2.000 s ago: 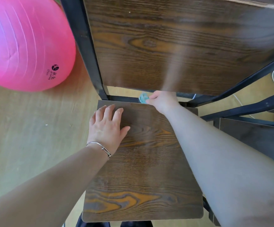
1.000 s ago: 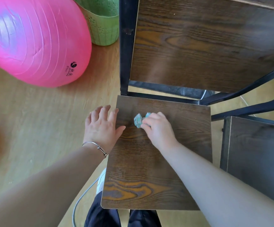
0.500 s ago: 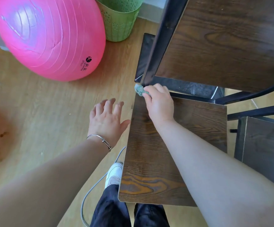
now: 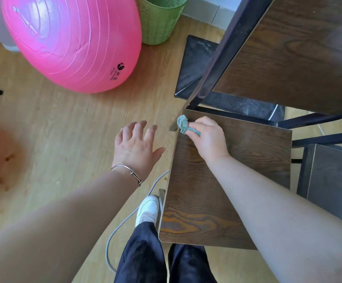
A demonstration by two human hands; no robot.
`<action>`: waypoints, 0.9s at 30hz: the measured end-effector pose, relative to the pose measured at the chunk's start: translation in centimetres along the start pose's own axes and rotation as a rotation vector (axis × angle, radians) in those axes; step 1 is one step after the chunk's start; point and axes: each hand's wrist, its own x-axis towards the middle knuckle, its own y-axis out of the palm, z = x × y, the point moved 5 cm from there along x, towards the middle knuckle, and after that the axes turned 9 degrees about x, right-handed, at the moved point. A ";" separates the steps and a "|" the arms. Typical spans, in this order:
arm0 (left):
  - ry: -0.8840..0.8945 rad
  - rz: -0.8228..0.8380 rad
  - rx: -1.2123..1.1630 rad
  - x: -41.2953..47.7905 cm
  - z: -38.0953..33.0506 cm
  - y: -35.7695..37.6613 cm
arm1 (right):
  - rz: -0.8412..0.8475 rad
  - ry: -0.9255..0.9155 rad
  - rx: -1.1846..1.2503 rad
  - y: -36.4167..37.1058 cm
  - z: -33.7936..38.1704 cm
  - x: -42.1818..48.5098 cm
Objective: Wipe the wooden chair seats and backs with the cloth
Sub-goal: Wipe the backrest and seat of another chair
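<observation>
Cloth (image 4: 183,124) is now at the seat (image 4: 237,180) corner, mid-frame. The right hand (image 4: 208,137) pinches it; the left hand (image 4: 135,148), spread and empty, is off the seat now, which looks almost wiped.

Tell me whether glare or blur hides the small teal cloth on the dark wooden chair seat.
Head view: no; small teal cloth and right hand sharp on the dark wooden chair seat; glare sits on the big pink ball; near forearms soft.
</observation>
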 end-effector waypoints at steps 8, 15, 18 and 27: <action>0.009 0.021 0.011 -1.0 0.6 0.4 | 0.113 -0.125 0.008 1.8 1.3 -11.6; 0.068 0.016 0.026 -2.7 -0.6 -0.1 | 0.228 -0.138 0.043 2.9 2.4 -20.3; 0.098 0.020 0.050 -3.4 -1.5 -0.1 | 0.241 -0.113 0.055 3.3 2.5 -21.2; 0.146 0.014 0.072 -2.1 -5.7 0.0 | -0.353 0.341 0.095 -8.5 -6.5 -10.7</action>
